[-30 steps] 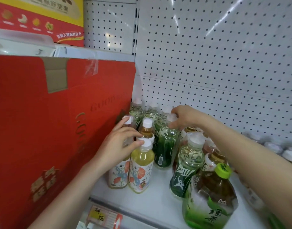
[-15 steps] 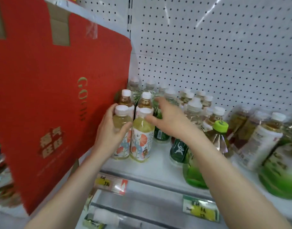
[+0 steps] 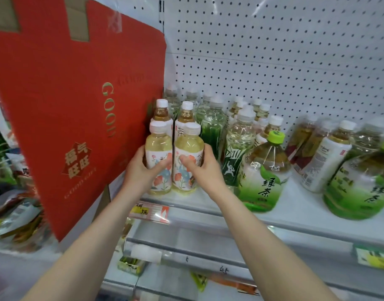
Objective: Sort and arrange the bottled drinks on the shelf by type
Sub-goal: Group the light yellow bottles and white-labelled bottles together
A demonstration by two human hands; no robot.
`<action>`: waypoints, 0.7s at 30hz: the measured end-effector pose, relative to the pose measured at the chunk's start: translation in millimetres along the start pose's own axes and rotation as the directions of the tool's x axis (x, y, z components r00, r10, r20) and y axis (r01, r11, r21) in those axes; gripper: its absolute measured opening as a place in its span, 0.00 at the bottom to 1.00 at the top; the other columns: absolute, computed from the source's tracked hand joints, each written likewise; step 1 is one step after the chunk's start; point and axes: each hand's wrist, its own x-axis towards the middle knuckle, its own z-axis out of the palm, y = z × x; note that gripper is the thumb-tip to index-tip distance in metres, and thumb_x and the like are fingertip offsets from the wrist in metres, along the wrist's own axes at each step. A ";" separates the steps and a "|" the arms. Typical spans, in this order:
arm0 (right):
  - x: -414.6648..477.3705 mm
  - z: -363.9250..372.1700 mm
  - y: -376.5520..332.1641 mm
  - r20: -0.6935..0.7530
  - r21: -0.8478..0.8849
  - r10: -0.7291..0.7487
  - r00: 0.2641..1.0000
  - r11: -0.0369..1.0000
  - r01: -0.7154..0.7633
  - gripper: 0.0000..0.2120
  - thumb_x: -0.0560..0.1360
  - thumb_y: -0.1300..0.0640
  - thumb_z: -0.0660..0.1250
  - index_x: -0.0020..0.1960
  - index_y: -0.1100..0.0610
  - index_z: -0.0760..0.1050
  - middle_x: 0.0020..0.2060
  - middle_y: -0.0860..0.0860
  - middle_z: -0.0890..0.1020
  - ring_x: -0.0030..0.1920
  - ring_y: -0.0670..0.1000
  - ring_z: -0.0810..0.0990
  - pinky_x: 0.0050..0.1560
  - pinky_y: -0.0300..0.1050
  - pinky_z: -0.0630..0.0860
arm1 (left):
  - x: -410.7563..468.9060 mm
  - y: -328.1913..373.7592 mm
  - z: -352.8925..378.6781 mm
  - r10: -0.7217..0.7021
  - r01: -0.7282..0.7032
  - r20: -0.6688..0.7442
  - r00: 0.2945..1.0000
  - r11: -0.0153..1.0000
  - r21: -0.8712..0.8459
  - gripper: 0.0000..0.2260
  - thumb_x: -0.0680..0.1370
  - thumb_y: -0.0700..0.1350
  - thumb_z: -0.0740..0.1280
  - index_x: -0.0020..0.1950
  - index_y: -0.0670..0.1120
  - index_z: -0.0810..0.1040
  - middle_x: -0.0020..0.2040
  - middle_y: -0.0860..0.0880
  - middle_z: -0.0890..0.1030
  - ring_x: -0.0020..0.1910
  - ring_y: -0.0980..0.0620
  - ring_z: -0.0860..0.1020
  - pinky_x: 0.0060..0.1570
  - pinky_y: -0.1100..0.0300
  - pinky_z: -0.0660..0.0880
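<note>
Two pale yellow floral-label bottles stand side by side at the shelf's front left. My left hand (image 3: 141,170) wraps the left floral bottle (image 3: 158,146). My right hand (image 3: 203,168) wraps the right floral bottle (image 3: 189,146). Behind them stand two amber tea bottles (image 3: 161,112) with white caps. To the right are clear green-label bottles (image 3: 237,137) and a large green tea bottle (image 3: 264,170) with a green cap. More tea bottles (image 3: 325,157) lean at the far right.
A big red cardboard box (image 3: 78,105) stands tight against the bottles on the left. The white shelf (image 3: 295,205) has a price-tag rail (image 3: 151,211) along its front edge. White pegboard (image 3: 273,51) backs the shelf. Another shelf with goods lies below.
My right hand came forward from the back bottles and closed on the right floral bottle. The left hand slid down onto the left floral bottle. The view has pulled back and tilted down.
</note>
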 end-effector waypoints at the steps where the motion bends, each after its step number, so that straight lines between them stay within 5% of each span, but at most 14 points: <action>1: -6.9 -3.1 0.3 -0.001 0.039 0.000 1.000 0.999 0.000 0.24 0.75 0.49 0.72 0.67 0.47 0.66 0.56 0.42 0.79 0.59 0.47 0.79 0.62 0.52 0.76 | -8.2 3.8 -0.9 -0.006 0.006 -0.012 1.000 0.999 -0.040 0.24 0.72 0.52 0.75 0.66 0.50 0.75 0.54 0.55 0.82 0.51 0.58 0.81 0.47 0.62 0.80; 6: -47.5 -24.0 0.4 0.006 0.264 -0.032 0.999 0.964 0.030 0.25 0.77 0.50 0.70 0.71 0.50 0.67 0.60 0.45 0.80 0.58 0.43 0.81 0.58 0.48 0.79 | -46.4 24.9 -5.7 -0.041 0.054 0.059 0.997 0.966 -0.252 0.18 0.74 0.51 0.72 0.62 0.50 0.77 0.53 0.50 0.85 0.51 0.51 0.84 0.50 0.50 0.82; 9: -69.2 -39.8 -4.6 0.013 0.307 -0.060 0.998 0.950 0.053 0.23 0.77 0.51 0.70 0.70 0.49 0.68 0.61 0.47 0.81 0.59 0.46 0.82 0.54 0.46 0.81 | -67.9 43.7 -3.1 0.007 0.042 0.147 0.989 0.943 -0.331 0.16 0.75 0.47 0.69 0.63 0.49 0.77 0.53 0.49 0.85 0.50 0.51 0.85 0.42 0.58 0.82; 16: -111.1 -92.6 -8.4 -0.050 0.364 -0.078 0.996 0.927 0.091 0.20 0.77 0.57 0.71 0.66 0.56 0.69 0.57 0.54 0.82 0.56 0.52 0.83 0.50 0.49 0.81 | -106.3 64.2 31.6 0.061 0.053 0.292 0.955 0.928 -0.368 0.19 0.71 0.52 0.74 0.59 0.48 0.78 0.53 0.48 0.86 0.51 0.48 0.85 0.48 0.55 0.82; 21: -145.9 -158.3 4.1 -0.121 0.353 -0.054 0.991 0.931 0.094 0.19 0.76 0.58 0.71 0.64 0.54 0.70 0.54 0.50 0.83 0.52 0.47 0.84 0.46 0.42 0.80 | -142.5 84.5 89.2 0.097 0.035 0.338 0.936 0.931 -0.364 0.19 0.69 0.52 0.77 0.57 0.49 0.78 0.49 0.54 0.86 0.48 0.56 0.84 0.41 0.65 0.79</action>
